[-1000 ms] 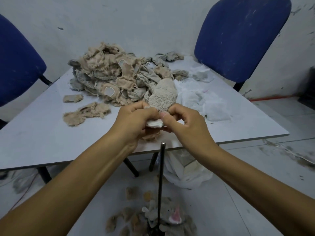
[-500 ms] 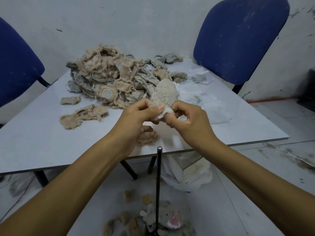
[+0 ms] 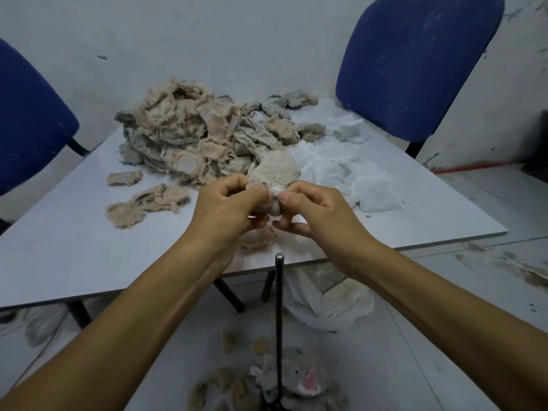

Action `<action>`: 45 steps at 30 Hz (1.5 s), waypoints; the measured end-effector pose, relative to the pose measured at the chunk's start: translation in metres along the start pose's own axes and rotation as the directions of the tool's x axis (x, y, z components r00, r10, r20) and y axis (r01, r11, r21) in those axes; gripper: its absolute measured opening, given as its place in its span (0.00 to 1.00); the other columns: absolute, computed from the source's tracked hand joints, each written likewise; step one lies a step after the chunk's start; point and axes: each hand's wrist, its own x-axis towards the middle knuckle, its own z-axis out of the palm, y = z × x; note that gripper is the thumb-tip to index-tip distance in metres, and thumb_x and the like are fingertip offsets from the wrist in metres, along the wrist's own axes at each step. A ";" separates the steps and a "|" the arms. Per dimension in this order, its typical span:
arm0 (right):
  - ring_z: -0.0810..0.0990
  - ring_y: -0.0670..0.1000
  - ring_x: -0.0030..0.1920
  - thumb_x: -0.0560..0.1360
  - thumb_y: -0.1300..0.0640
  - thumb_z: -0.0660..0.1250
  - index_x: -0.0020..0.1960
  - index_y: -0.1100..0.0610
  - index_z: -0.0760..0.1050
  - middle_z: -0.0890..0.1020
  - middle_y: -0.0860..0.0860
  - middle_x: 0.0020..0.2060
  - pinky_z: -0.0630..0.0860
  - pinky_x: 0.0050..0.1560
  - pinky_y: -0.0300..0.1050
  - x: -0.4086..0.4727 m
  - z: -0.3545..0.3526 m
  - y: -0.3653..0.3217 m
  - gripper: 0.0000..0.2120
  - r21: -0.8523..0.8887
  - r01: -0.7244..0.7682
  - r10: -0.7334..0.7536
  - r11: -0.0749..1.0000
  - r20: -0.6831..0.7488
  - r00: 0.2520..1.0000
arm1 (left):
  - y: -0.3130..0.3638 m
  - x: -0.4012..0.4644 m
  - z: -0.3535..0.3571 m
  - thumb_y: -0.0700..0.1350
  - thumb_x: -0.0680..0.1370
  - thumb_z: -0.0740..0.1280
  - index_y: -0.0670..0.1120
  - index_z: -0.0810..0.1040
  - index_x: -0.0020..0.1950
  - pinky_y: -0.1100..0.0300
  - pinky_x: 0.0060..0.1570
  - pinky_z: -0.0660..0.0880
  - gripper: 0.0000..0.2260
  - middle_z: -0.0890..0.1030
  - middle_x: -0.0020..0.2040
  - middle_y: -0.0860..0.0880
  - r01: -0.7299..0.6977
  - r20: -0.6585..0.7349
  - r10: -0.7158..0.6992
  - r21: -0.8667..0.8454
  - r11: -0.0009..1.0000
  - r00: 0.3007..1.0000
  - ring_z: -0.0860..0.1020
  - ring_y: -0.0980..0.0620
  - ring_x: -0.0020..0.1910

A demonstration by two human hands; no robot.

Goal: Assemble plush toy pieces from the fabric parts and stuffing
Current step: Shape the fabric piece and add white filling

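scuffed white wall (image 3: 237,40), two blue chairs (image 3: 415,60), grey table (image 3: 59,247)

Plush piece (image 3: 274,173) pinched between the fingers (image 3: 237,185) of both hands: nubbly, looped beige cloth, matt, with a tuft of white fluffy stuffing (image 3: 275,189) at the fingertips. Beyond the fingers, a heap of fabric parts (image 3: 189,137), frayed, fuzzy tan and grey cloth; to its right loose white stuffing (image 3: 355,176), wispy and soft. Table (image 3: 59,247) under the fingers smooth, pale, faintly sheened laminate; rod (image 3: 278,321) below them dark metal with a glossy tip; chairs (image 3: 415,63) in rough, matt blue cloth.
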 end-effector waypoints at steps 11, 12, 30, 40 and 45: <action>0.77 0.47 0.30 0.75 0.62 0.71 0.33 0.56 0.76 0.78 0.53 0.27 0.77 0.38 0.43 0.007 -0.004 0.006 0.12 -0.007 0.062 -0.062 0.998 -0.210 0.976 | 0.001 0.000 -0.003 0.50 0.73 0.70 0.41 0.78 0.45 0.57 0.38 0.72 0.12 0.76 0.40 0.39 -0.250 0.200 0.202 0.260 0.933 0.959 0.74 0.51 0.37; 0.77 0.47 0.29 0.75 0.63 0.70 0.33 0.57 0.76 0.78 0.52 0.26 0.77 0.37 0.43 0.009 -0.004 0.006 0.12 -0.025 0.073 -0.077 0.997 -0.231 0.970 | 0.003 -0.001 -0.002 0.50 0.74 0.69 0.43 0.79 0.44 0.58 0.38 0.73 0.10 0.78 0.40 0.42 -0.283 0.206 0.232 0.264 0.922 0.951 0.76 0.52 0.38; 0.68 0.41 0.29 0.75 0.52 0.71 0.37 0.56 0.72 0.70 0.42 0.26 0.66 0.30 0.33 -0.009 0.014 0.003 0.12 -0.348 0.121 -0.201 0.930 -0.204 0.958 | -0.003 0.007 0.003 0.35 0.72 0.73 0.43 0.78 0.32 0.62 0.32 0.77 0.10 0.81 0.32 0.45 -0.063 -0.027 0.065 0.086 0.994 0.997 0.80 0.52 0.31; 0.79 0.51 0.30 0.75 0.56 0.71 0.38 0.61 0.75 0.79 0.56 0.28 0.73 0.34 0.44 0.007 -0.014 -0.008 0.12 -0.445 0.146 -0.263 0.883 -0.211 0.942 | 0.008 0.011 -0.008 0.45 0.72 0.74 0.51 0.81 0.35 0.61 0.38 0.79 0.06 0.84 0.40 0.47 -0.029 0.273 -0.005 0.120 0.992 0.962 0.82 0.52 0.42; 0.78 0.59 0.35 0.76 0.56 0.70 0.39 0.62 0.75 0.78 0.59 0.30 0.73 0.38 0.50 0.004 -0.008 -0.006 0.12 -0.437 0.185 -0.289 0.880 -0.185 0.939 | 0.009 0.013 0.007 0.35 0.71 0.68 0.49 0.76 0.26 0.62 0.28 0.74 0.16 0.78 0.30 0.48 0.251 0.133 -0.236 -0.110 0.962 0.963 0.78 0.53 0.29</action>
